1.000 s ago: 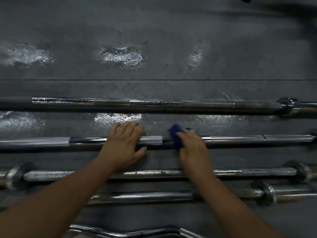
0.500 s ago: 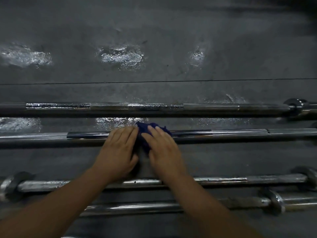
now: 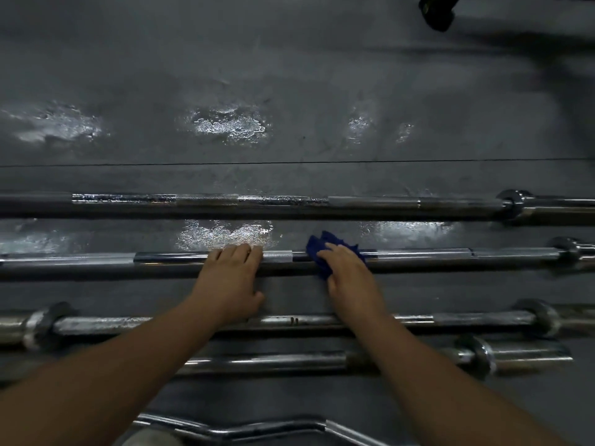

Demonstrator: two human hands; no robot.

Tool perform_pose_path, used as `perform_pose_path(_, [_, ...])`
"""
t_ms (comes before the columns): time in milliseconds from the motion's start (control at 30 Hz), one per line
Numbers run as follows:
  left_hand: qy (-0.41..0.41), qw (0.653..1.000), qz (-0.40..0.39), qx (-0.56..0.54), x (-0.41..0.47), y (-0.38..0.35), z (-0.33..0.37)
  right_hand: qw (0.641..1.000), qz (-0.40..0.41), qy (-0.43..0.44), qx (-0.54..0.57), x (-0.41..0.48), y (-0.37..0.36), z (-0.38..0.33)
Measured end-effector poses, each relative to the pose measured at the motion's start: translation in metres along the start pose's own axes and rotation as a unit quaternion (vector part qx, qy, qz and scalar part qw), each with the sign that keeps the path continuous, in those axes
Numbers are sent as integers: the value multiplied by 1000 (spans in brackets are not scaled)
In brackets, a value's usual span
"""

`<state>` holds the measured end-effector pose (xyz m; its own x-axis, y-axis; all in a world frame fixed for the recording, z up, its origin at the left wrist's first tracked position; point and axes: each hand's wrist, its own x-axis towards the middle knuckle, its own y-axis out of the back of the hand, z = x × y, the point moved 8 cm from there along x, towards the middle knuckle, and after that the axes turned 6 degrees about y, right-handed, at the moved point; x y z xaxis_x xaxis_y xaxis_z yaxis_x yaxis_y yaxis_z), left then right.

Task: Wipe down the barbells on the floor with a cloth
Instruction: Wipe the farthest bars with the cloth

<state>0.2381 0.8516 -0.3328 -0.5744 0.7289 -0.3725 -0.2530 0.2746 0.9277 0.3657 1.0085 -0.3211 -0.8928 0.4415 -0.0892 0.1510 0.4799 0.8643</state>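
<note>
Several chrome barbells lie side by side on the dark floor. On the second barbell [image 3: 425,256] from the far side, my left hand [image 3: 230,278] lies flat over the shaft, fingers straight, thumb toward me. Just to its right, my right hand [image 3: 349,275] presses a blue cloth [image 3: 318,252] onto the same shaft, fingers draped over the cloth. The farthest barbell [image 3: 289,202] lies beyond both hands. Two more barbells, one [image 3: 467,318] and another [image 3: 289,360], pass under my forearms.
A curved chrome bar [image 3: 257,429] lies nearest me at the bottom edge. The grey floor [image 3: 289,75] has shiny wet-looking patches. A black object [image 3: 438,11] sits at the top right. Barbell collars [image 3: 512,204] stand out at the right ends.
My right hand has slid the cloth to the right along the shaft, away from my left hand, after having moved left against it. The left hand has stayed on the bar.
</note>
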Motion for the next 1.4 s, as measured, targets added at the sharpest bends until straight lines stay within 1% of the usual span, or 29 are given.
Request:
perform_pose_path(133, [-14,999,-23,-18,-39,-3,8,1000,-4,14,-10,-24,20,-17])
perform_pose_path(200, [-21,999,-22,-19,-58,4,9,1000,8,23,-18,-44,32,-25])
perform_pose_path(400, [-33,998,55,-2,-121,67,35,995,71,54,-37,-106,93,-56])
perform_pose_path(667, [-12,988,152,-12,-224,168,77,972,176,147,-54,-193,193,-116])
perform_pose_path(833, [-6,981,190,-47,-280,195,114,952,234,187,-63,-255,250,-138])
perform_pose_path(900, [-14,980,195,-46,-292,201,128,946,255,188,-69,-271,269,-136])
perform_pose_path(1000, [-23,981,187,-44,-294,198,140,943,272,175,-72,-285,287,-124])
perform_pose_path(1133, [-32,987,150,-39,-273,171,149,949,270,151,-65,-287,278,-91])
perform_pose_path(1333, [-65,992,101,-35,-200,129,172,966,236,89,-57,-253,248,-25])
perform_pose_path(1400, [-65,993,87,-37,-172,115,176,970,220,84,-53,-235,239,-9])
